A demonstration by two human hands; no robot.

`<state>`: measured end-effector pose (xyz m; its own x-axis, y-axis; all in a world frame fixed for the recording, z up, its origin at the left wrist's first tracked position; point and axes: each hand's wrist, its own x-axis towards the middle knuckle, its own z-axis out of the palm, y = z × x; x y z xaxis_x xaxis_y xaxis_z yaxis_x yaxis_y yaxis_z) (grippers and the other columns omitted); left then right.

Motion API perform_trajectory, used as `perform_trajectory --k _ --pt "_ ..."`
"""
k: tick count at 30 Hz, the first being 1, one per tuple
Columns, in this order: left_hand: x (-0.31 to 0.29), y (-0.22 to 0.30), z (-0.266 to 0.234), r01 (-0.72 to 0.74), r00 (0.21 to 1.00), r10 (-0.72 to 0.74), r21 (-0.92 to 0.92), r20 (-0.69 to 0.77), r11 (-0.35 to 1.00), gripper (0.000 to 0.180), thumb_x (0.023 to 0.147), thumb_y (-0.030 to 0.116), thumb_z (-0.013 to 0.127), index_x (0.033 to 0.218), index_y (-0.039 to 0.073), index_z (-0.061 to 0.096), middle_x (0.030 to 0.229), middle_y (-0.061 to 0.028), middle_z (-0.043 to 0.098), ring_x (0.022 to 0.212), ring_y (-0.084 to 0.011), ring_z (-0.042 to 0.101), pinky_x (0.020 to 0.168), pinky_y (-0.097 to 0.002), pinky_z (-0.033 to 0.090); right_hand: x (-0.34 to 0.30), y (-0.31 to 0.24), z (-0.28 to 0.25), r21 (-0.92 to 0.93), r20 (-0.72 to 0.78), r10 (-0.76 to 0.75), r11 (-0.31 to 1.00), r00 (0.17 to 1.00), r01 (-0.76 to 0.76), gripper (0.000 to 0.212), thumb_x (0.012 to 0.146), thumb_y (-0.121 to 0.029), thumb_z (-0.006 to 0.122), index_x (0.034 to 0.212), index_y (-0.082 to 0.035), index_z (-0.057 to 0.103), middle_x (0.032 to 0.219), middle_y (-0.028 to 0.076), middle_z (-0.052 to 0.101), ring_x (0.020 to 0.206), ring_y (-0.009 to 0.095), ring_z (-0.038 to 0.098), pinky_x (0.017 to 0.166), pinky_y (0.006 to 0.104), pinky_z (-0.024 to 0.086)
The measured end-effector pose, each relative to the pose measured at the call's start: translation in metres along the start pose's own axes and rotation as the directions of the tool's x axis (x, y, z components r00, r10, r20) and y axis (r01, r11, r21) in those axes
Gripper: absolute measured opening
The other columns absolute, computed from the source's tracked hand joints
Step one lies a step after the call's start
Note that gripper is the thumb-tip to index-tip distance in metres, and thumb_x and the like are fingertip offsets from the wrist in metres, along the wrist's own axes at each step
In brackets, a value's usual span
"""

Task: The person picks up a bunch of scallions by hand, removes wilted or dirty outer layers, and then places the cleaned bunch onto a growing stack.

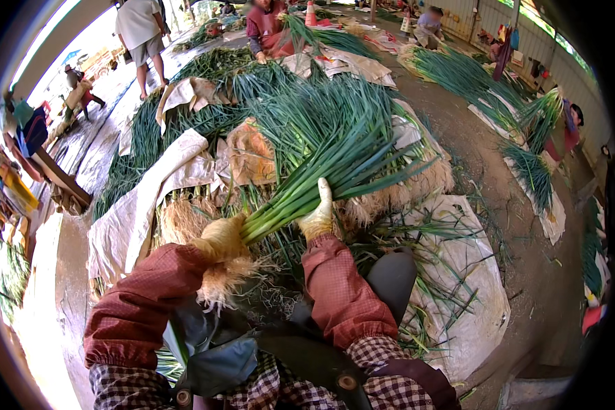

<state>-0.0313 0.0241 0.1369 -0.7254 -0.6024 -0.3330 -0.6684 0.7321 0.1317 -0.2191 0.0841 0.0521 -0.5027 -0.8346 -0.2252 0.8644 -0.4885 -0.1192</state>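
Observation:
A thick bunch of green onions (307, 184) lies across both my hands, leaves fanning up and to the right, pale roots hanging at the lower left. My left hand (220, 239), in a yellowed glove, is wrapped round the bunch just above the roots. Farther up the stalks, my gloved right hand (318, 217) holds the bunch from the right side, its thumb upright and its other fingers hidden behind the stalks. Beyond my hands spreads a large pile of green onions (307, 102), with roots toward me.
Pale sacking (143, 198) covers part of the pile at left. Loose leaves litter a white sheet (482, 294) at right. A person in red (270, 31) sits beyond the pile; another person (140, 37) stands at far left. More onions (451, 75) lie at far right.

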Motion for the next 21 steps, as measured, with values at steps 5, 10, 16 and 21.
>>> perform_trajectory --k 5,10,16,21 --pt "-0.060 -0.088 -0.054 0.096 0.964 -0.001 0.347 -0.265 0.933 0.036 0.066 0.008 0.057 0.101 0.010 0.049 0.076 -0.0124 0.060 0.069 -0.0303 0.059 0.062 -0.0397 0.046 0.029 -0.051 -0.037 0.135 -0.011 -0.049 0.990 0.999 0.050 0.042 0.078 -0.036 0.050 0.106 -0.004 0.053 0.108 0.013 0.055 0.097 0.031 0.051 0.086 0.0477 0.039" --pt "-0.147 -0.188 -0.088 0.431 0.820 -0.282 0.213 -0.498 0.877 0.022 0.067 0.010 0.057 0.088 0.008 0.053 0.071 -0.0156 0.058 0.068 -0.0337 0.058 0.060 -0.0409 0.045 0.071 -0.098 -0.090 -0.105 -0.221 -0.232 0.971 0.947 0.213 0.025 0.079 -0.025 0.051 0.094 -0.004 0.054 0.092 0.009 0.057 0.082 0.023 0.052 0.071 0.0366 0.043" --pt "-0.271 -0.302 -0.080 0.716 0.486 -0.610 -0.115 -0.626 0.688 0.022 0.065 0.006 0.055 0.087 0.007 0.055 0.073 -0.0135 0.059 0.067 -0.0267 0.058 0.060 -0.0352 0.045 0.070 -0.108 -0.119 -0.286 -0.397 -0.252 0.947 0.883 0.142 0.019 0.080 -0.022 0.054 0.094 -0.009 0.057 0.092 0.001 0.060 0.083 0.015 0.056 0.067 0.0324 0.049" --pt "-0.399 -0.353 -0.016 0.715 -0.072 -0.971 -0.690 -0.228 0.109 0.029 0.060 0.006 0.061 0.088 0.001 0.055 0.065 -0.0095 0.055 0.058 -0.0180 0.053 0.051 -0.0305 0.045 0.053 -0.094 -0.127 -0.501 -0.448 -0.234 0.865 0.863 -0.026 0.023 0.083 -0.023 0.052 0.100 -0.008 0.055 0.106 0.002 0.058 0.094 0.017 0.054 0.074 0.0342 0.048"
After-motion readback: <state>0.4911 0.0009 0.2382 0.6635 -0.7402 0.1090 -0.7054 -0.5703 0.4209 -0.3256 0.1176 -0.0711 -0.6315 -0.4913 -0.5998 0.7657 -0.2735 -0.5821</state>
